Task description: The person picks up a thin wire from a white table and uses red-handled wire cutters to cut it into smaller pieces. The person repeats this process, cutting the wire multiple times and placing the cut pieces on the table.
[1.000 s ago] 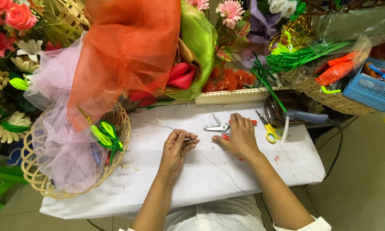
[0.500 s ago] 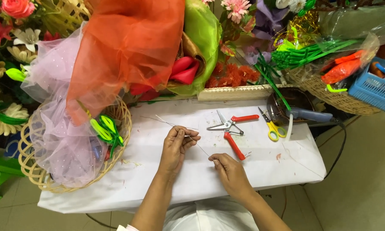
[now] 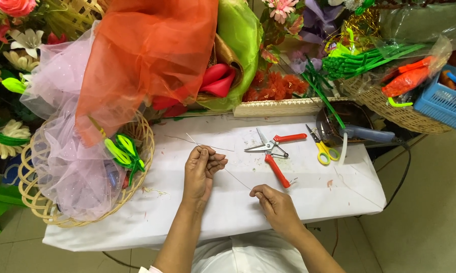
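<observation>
Fingers of the left hand (image 3: 201, 169) and right hand (image 3: 276, 202) each pinch one thin wire (image 3: 236, 179), stretched diagonally between them above the white table (image 3: 309, 194). Red-handled cutters (image 3: 273, 154) lie just beyond the wire; yellow scissors (image 3: 321, 149) lie beside them. A wicker basket (image 3: 40, 202) sits at left.

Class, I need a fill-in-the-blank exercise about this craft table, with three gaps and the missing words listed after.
1. Both hands, the left hand and the right hand, hold a thin ____ between them.
2. The cutters on the white table have handles coloured ____.
3. The small scissors have handles coloured ____.

Missing words: wire; red; yellow
</observation>
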